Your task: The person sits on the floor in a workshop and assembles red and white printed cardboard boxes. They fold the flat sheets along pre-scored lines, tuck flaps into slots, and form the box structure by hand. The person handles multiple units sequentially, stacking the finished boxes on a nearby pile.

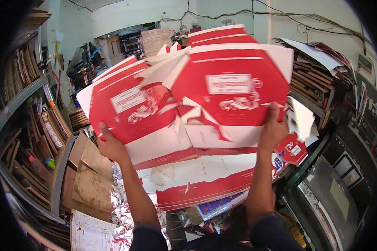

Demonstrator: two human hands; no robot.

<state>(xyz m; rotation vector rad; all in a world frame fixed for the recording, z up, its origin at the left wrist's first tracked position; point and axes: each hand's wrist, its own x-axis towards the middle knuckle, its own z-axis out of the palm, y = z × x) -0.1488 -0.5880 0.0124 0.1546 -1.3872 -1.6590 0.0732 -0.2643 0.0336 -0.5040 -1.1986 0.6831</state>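
I hold up a stack of red and white printed cardboard sheets (192, 79), die-cut with white scrollwork and label panels. My left hand (111, 144) grips its left edge, thumb on the front face. On the right edge my right hand (274, 129) is closed the same way. The fingers behind the cardboard are hidden. Torn, folded waste flaps stick out along the middle and top of the stack. Beneath it lies more red and white printed cardboard (205, 190), partly covered by the raised stack. A loose red cut piece (293, 151) rests just past my right hand.
White and red paper scraps (123, 228) are heaped at lower left, beside wooden boards (92, 184). Shelves (58, 180) packed with thin boards line the left. Stacked boards (310, 79) and a dark machine (326, 196) stand at right. A round pale stack (156, 41) is behind.
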